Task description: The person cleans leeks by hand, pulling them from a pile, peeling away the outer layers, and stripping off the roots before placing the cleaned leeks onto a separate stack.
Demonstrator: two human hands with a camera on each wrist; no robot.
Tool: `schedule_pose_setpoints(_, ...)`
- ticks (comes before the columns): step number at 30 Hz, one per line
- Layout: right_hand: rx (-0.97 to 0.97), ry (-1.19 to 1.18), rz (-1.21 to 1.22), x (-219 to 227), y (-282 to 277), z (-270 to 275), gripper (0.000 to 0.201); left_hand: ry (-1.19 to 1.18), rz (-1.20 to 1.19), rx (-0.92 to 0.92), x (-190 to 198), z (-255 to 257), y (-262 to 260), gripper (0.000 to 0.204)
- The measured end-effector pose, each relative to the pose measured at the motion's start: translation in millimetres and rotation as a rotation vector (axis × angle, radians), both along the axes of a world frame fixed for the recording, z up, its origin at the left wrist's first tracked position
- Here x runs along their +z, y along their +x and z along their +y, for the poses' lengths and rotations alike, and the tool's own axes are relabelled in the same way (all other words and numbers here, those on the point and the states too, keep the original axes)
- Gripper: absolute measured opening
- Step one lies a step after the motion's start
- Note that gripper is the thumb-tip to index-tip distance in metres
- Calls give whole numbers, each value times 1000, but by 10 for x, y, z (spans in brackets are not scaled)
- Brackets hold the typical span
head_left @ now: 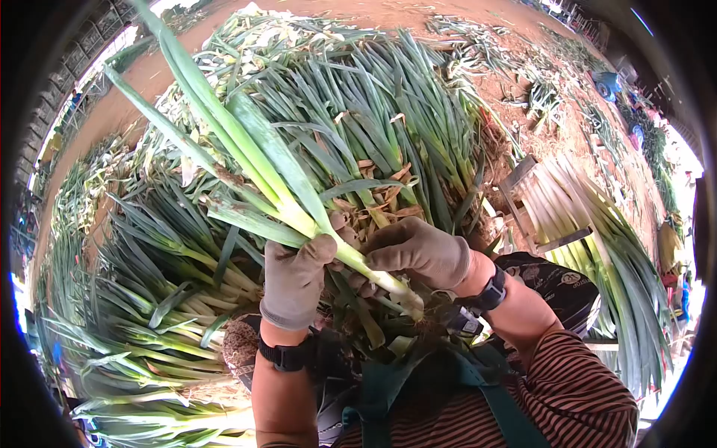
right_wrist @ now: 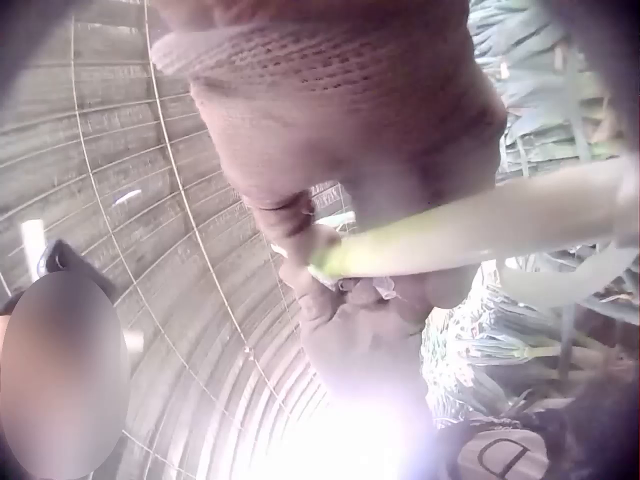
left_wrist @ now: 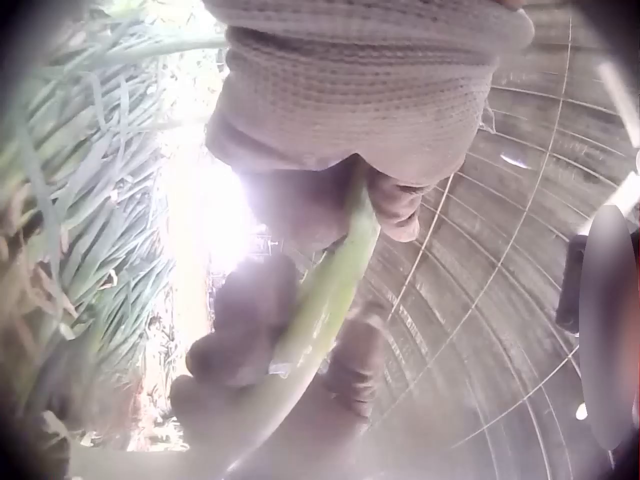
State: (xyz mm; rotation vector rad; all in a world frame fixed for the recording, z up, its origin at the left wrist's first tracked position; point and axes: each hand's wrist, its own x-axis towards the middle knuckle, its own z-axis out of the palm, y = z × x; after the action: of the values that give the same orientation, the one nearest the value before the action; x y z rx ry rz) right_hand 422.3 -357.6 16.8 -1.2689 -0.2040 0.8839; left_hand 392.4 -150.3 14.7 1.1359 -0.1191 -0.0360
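A long green onion (head_left: 299, 216) slants across the head view, its leaves up to the left and its root end low over the lap. My gloved left hand (head_left: 293, 282) grips it just below where the leaves fan out. Further down the pale stalk, the gloved right hand (head_left: 422, 255) pinches it with thumb and fingers. In the left wrist view, the stalk (left_wrist: 330, 300) emerges from under the left glove (left_wrist: 350, 90) and runs to the other glove. The right wrist view has the white stalk (right_wrist: 470, 235) crossing the right hand's fingers (right_wrist: 350, 330).
A heap of green onions (head_left: 366, 104) lies ahead, with more onions (head_left: 149, 291) spread to the left. At the right, trimmed pale-stalked onions (head_left: 597, 231) lie in a metal frame (head_left: 517, 173). Leaf scraps (head_left: 276, 33) litter the reddish ground (head_left: 478, 45).
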Motion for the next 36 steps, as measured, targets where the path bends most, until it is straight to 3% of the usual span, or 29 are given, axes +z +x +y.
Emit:
schedule_pose_setpoints(5,-18,145,5,9,-79,-56,27,-156,-38,33,51,-89,-12,40)
schedule_pose_setpoints(10,-70,-86,-193,89,-108,-14,22,-130,-34,42,-20,-44,10,43)
schedule_pose_setpoints(13,-166,-272,-585,-9,-123,-9,18,-90,56,51,-51,33,53,47)
schedule_pose_setpoints(14,-227,-313,-712,-60,-170,27,11,-71,25,79,-53,48,55,46)
schedule_pose_setpoints(18,-295,-569,-1231,-78,-279,-77,14,-94,20,171,-1,56,83,33)
schedule_pose_setpoints(21,-310,-692,-1246,-149,-363,-334,12,-126,-4,270,22,78,90,35)
schedule_pose_setpoints(24,-319,-945,-1086,-316,-410,-684,7,-178,-11,387,33,55,105,35)
schedule_pose_setpoints(27,-244,-1271,-915,-490,-451,-964,20,-156,-37,401,31,171,88,32)
schedule_pose_setpoints(30,-348,-1202,-1086,-367,-483,-925,40,-140,-18,446,133,165,38,28)
schedule_pose_setpoints(33,-516,-736,-1286,-69,-430,-628,59,-188,-26,537,238,106,-50,31)
schedule_pose_setpoints(35,-460,-644,-1302,-92,-416,-424,65,-275,-33,575,305,55,-168,29)
schedule_pose_setpoints(36,-350,-584,-1142,-42,-462,-326,55,-267,-41,592,272,53,-255,28)
